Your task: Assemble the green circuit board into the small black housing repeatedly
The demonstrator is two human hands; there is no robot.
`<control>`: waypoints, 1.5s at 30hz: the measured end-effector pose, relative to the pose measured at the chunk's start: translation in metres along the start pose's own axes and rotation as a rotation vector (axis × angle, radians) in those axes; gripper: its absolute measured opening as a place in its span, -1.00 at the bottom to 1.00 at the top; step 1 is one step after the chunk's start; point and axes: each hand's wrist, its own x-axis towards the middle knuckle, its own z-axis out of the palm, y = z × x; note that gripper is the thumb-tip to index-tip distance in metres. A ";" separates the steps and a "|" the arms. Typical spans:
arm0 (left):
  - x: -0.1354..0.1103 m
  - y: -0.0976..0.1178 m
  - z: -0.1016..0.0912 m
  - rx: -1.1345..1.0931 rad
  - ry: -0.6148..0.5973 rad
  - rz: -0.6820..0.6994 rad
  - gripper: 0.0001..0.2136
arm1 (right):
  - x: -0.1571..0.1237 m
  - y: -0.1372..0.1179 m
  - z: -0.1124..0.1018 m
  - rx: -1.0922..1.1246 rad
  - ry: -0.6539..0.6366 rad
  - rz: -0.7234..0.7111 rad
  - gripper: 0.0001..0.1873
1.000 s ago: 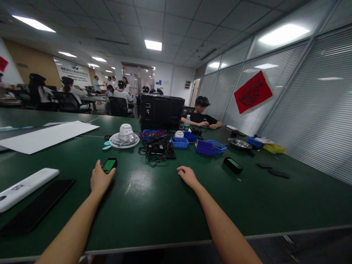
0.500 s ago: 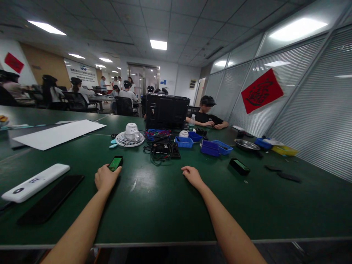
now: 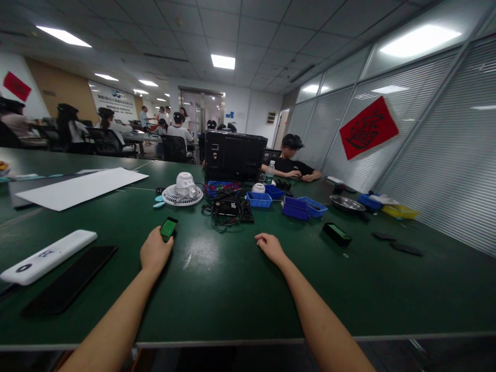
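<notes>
My left hand (image 3: pixel 155 251) is closed around a small black case with a green face (image 3: pixel 169 229), gripping its near end. The green face is tipped up toward me. How far the case stands off the table cannot be made out. My right hand (image 3: pixel 270 247) rests on the green table (image 3: pixel 217 294) with its fingers curled in, and nothing shows in it. To the right of that hand lies a similar black case with a green face (image 3: pixel 337 234), with a small pale ring (image 3: pixel 345 255) close by.
Beyond my hands stand a white fan (image 3: pixel 183 192), a black adapter with tangled cables (image 3: pixel 227 207), blue bins (image 3: pixel 259 200) and a large black monitor (image 3: pixel 235 155). At left lie a white power strip (image 3: pixel 50 256) and a black slab (image 3: pixel 70 281). Across the table sits a person (image 3: pixel 291 163).
My left hand has shifted slightly to the right, carrying the black case, which is now turned and tilted differently. My right hand has stayed in place.
</notes>
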 end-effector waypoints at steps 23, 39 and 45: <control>-0.015 0.017 0.013 0.043 -0.091 0.228 -0.49 | -0.001 -0.005 -0.002 -0.040 -0.013 0.012 -0.67; -0.088 0.097 0.051 -0.314 -0.378 0.730 -0.28 | -0.003 -0.012 -0.001 -0.127 0.001 -0.038 -0.67; -0.101 0.111 0.064 -0.417 -0.388 0.768 -0.34 | -0.003 -0.010 0.001 -0.123 -0.005 -0.018 -0.67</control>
